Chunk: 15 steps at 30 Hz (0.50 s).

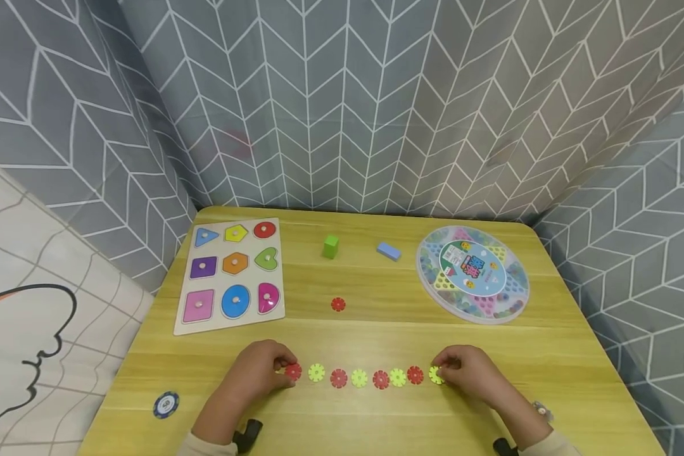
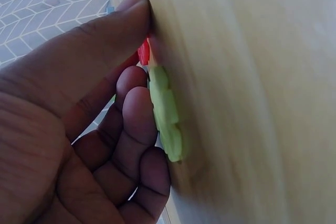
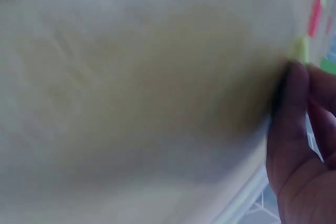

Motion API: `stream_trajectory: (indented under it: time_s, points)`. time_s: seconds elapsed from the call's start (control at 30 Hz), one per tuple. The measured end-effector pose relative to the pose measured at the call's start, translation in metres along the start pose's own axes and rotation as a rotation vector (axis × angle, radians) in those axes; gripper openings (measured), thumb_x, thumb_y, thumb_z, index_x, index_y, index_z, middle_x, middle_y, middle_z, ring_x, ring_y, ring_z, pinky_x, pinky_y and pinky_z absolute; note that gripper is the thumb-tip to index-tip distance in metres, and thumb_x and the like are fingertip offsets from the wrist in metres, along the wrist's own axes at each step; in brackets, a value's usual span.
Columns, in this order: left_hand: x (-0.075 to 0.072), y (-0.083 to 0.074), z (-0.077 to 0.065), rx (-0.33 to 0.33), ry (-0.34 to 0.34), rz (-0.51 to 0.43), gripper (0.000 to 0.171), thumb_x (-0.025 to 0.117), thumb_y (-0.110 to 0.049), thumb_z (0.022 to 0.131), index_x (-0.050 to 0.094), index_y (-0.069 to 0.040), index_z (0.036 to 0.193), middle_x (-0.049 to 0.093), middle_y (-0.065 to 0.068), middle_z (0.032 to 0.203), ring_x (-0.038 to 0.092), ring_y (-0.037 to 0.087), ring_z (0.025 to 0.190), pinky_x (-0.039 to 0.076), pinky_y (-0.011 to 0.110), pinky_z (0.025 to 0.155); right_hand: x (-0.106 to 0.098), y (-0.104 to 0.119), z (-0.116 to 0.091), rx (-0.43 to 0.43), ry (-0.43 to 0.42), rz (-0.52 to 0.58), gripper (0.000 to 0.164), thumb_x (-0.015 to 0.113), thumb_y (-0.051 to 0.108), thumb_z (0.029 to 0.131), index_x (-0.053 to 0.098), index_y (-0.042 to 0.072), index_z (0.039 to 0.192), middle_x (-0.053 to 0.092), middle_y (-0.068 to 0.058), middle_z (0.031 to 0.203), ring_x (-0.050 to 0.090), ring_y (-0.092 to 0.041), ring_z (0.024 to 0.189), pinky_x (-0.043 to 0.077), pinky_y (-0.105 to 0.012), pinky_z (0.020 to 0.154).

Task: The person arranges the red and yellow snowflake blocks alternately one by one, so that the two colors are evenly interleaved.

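Observation:
A row of red and yellow-green notched snowflake discs lies across the near part of the wooden table [image 1: 353, 418], colours alternating. At its left end my left hand [image 1: 259, 370] pinches a red snowflake disc [image 1: 293, 372] between thumb and index finger. The left wrist view also shows a yellow-green snowflake disc [image 2: 165, 114] against the curled other fingers; from the head it is hidden under the hand. My right hand [image 1: 470, 370] pinches the yellow-green snowflake disc [image 1: 436, 375] at the right end. Between the hands lie the others, such as a middle red disc [image 1: 380, 379].
A lone red disc [image 1: 338, 304] lies beyond the row. Farther back are a shape puzzle board [image 1: 216, 323], a green block [image 1: 330, 246], a blue block [image 1: 389, 251] and a round game board [image 1: 473, 272]. A poker chip [image 1: 166, 405] lies left; a small metallic object [image 1: 543, 411] is beside the right forearm.

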<state>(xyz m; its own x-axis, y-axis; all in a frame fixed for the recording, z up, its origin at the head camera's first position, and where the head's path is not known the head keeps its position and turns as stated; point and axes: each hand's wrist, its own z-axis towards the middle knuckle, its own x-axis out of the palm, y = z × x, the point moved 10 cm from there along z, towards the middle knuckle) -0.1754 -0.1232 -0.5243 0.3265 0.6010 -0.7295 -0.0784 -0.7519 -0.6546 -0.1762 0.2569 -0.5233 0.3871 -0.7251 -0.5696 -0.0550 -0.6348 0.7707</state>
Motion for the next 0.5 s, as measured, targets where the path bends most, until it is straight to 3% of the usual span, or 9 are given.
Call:
stream_trajectory:
  time_s: [0.1, 0.3, 0.4, 0.5]
  points:
    - [0.0, 0.001, 0.0, -0.007, 0.001, -0.003, 0.025, 0.095, -0.016, 0.074, 0.079, -0.017, 0.094, 0.062, -0.009, 0.083, 0.054, 0.013, 0.077, 0.051, 0.038, 0.077, 0.001, 0.007, -0.001, -0.039, -0.04, -0.144, 0.009, 0.078, 0.002, 0.088, 0.075, 0.008, 0.094, 0.065, 0.003, 0.084, 0.06, -0.015, 0.077, 0.052, -0.028, 0.067]
    - [0.002, 0.0, 0.0, -0.004, 0.013, -0.004, 0.025, 0.094, -0.016, 0.075, 0.079, -0.017, 0.094, 0.062, -0.009, 0.083, 0.054, 0.013, 0.077, 0.051, 0.038, 0.077, -0.002, 0.024, 0.004, -0.066, -0.063, -0.266, 0.012, 0.076, -0.002, 0.087, 0.072, 0.008, 0.093, 0.062, 0.004, 0.084, 0.056, -0.012, 0.076, 0.051, -0.029, 0.068]
    - [0.001, -0.001, 0.0, 0.006, 0.007, 0.004, 0.025, 0.095, -0.016, 0.075, 0.079, -0.017, 0.094, 0.062, -0.01, 0.083, 0.054, 0.013, 0.077, 0.051, 0.037, 0.077, -0.009, 0.044, 0.019, -0.089, -0.11, -0.287, 0.011, 0.073, -0.002, 0.088, 0.072, 0.005, 0.097, 0.061, 0.003, 0.085, 0.055, -0.013, 0.077, 0.051, -0.031, 0.07]
    - [0.0, 0.0, 0.0, 0.006, 0.001, 0.002, 0.025, 0.095, -0.016, 0.075, 0.079, -0.017, 0.094, 0.062, -0.009, 0.082, 0.054, 0.013, 0.076, 0.051, 0.038, 0.076, -0.005, 0.077, 0.046, -0.166, -0.124, -0.308, 0.01, 0.072, 0.003, 0.093, 0.073, 0.002, 0.103, 0.061, 0.002, 0.087, 0.055, -0.015, 0.078, 0.051, -0.034, 0.072]
